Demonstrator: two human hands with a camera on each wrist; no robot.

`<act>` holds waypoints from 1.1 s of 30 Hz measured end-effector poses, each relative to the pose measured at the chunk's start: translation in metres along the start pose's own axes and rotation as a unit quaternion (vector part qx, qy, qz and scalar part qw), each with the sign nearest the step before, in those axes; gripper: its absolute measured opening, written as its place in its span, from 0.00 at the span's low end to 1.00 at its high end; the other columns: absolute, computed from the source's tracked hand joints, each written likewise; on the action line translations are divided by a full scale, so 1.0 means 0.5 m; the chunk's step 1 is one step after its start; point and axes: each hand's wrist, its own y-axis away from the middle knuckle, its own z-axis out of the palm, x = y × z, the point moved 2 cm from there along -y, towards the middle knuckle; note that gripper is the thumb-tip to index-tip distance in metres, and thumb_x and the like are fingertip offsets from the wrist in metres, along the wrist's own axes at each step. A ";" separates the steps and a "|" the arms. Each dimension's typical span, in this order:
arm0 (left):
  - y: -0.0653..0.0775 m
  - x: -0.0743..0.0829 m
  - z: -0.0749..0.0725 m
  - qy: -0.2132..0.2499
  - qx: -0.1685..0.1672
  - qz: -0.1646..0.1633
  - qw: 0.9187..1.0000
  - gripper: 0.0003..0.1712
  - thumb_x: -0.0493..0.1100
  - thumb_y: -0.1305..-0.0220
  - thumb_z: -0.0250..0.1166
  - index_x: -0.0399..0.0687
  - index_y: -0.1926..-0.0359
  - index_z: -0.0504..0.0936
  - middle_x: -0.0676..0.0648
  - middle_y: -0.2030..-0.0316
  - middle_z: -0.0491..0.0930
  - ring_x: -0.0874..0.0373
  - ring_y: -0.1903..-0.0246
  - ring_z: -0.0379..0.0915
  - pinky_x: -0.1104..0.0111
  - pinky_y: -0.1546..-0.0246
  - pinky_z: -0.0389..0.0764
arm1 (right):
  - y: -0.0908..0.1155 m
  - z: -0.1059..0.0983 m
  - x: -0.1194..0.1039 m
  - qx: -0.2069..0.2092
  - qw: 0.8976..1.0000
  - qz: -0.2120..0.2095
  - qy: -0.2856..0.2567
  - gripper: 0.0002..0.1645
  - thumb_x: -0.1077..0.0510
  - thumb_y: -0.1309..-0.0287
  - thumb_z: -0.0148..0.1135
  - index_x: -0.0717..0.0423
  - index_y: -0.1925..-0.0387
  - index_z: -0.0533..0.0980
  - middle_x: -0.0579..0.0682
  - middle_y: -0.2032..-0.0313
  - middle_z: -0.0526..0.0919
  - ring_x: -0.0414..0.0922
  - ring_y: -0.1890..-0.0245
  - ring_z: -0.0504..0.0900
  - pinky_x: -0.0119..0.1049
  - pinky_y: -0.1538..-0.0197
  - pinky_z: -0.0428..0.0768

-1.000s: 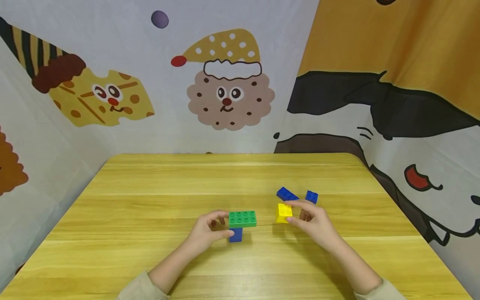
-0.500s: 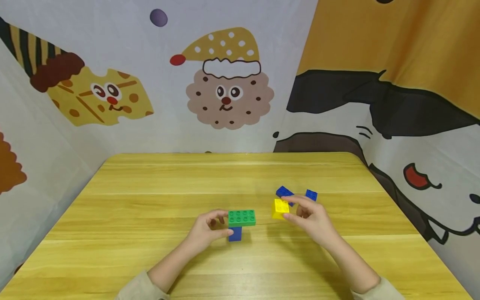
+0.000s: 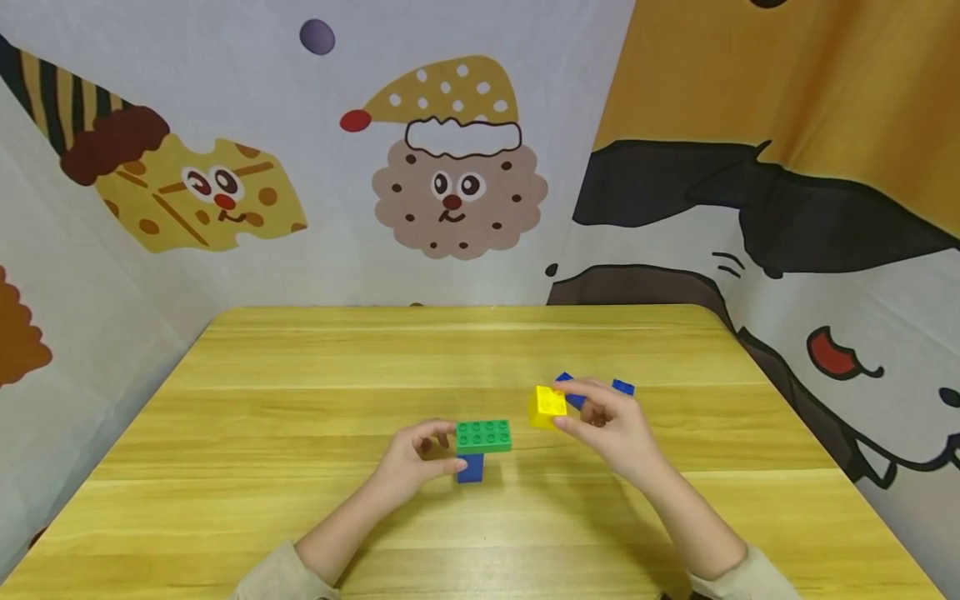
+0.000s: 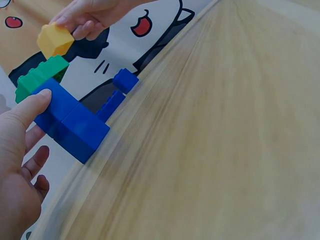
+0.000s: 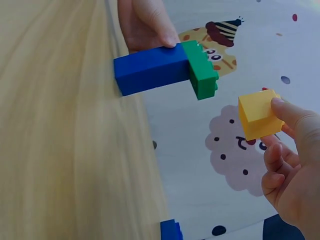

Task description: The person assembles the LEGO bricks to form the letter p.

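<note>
Yellow block [image 3: 548,407], head view: our right grip [image 3: 613,423] pinches it, right of the green block [image 3: 483,436]; our left grip [image 3: 411,460] clasps the blue stack [image 3: 472,469] beneath. Left wrist: it's above the green block. Right wrist: our thumb touches its side away from the green block.

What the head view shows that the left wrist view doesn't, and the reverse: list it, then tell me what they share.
Only the head view shows the cookie figure in its nightcap, the cheese figure and the person's sleeves.

Only the left wrist view shows a seam across the blue column; the head view has much of that column hidden under the green brick.

Both show the left hand gripping the column, the right hand pinching the yellow brick, two loose blue bricks and the table.
</note>
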 end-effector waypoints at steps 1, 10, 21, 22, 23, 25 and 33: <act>0.000 0.000 0.000 0.000 0.000 -0.001 1.000 0.22 0.41 0.51 0.75 0.48 0.52 0.82 0.44 0.63 0.76 0.52 0.67 0.65 0.67 0.66 0.69 | -0.002 0.001 -0.006 0.002 1.000 -0.005 -0.004 0.22 0.76 0.52 0.67 0.65 0.52 0.79 0.53 0.63 0.79 0.42 0.82 0.65 0.31 0.83 0.65; 0.001 0.002 0.000 0.002 0.002 -0.003 1.000 0.23 0.41 0.51 0.75 0.47 0.51 0.82 0.44 0.63 0.76 0.52 0.67 0.65 0.67 0.66 0.69 | -0.018 0.015 0.001 0.011 0.999 -0.031 -0.024 0.24 0.76 0.55 0.69 0.64 0.53 0.80 0.54 0.60 0.80 0.41 0.82 0.66 0.32 0.83 0.66; 0.002 0.002 0.000 0.002 0.004 -0.004 1.000 0.22 0.40 0.51 0.75 0.47 0.52 0.82 0.43 0.63 0.77 0.52 0.68 0.65 0.68 0.67 0.68 | -0.035 0.040 -0.024 -0.009 0.999 -0.003 -0.034 0.22 0.67 0.49 0.70 0.56 0.50 0.80 0.49 0.55 0.81 0.42 0.81 0.67 0.31 0.82 0.66; 0.002 0.003 0.000 0.002 0.004 -0.003 1.000 0.22 0.40 0.51 0.75 0.47 0.52 0.83 0.43 0.63 0.77 0.52 0.68 0.65 0.68 0.67 0.68 | -0.037 0.043 -0.026 -0.012 0.999 -0.001 -0.034 0.22 0.66 0.49 0.70 0.55 0.50 0.80 0.48 0.55 0.81 0.42 0.80 0.67 0.31 0.82 0.66; 0.001 0.003 0.000 0.002 0.004 -0.002 1.000 0.22 0.41 0.51 0.75 0.47 0.52 0.83 0.43 0.63 0.77 0.52 0.68 0.65 0.68 0.66 0.68 | -0.038 0.046 -0.028 -0.014 0.999 0.002 -0.035 0.21 0.66 0.49 0.70 0.54 0.50 0.81 0.47 0.55 0.81 0.42 0.80 0.67 0.30 0.81 0.66; 0.002 0.003 0.000 0.001 0.005 -0.002 1.000 0.22 0.41 0.51 0.75 0.48 0.52 0.83 0.44 0.63 0.77 0.52 0.68 0.65 0.67 0.66 0.68 | -0.041 0.051 -0.031 -0.019 0.999 0.006 -0.035 0.21 0.64 0.48 0.71 0.53 0.50 0.81 0.46 0.56 0.81 0.42 0.80 0.67 0.30 0.81 0.66; 0.001 0.002 0.000 -0.008 0.006 0.000 1.000 0.22 0.41 0.51 0.75 0.48 0.53 0.83 0.44 0.63 0.77 0.51 0.67 0.66 0.67 0.66 0.69 | -0.044 0.071 -0.039 -0.037 0.998 0.008 -0.045 0.21 0.64 0.48 0.71 0.55 0.50 0.81 0.47 0.55 0.81 0.42 0.80 0.66 0.29 0.80 0.65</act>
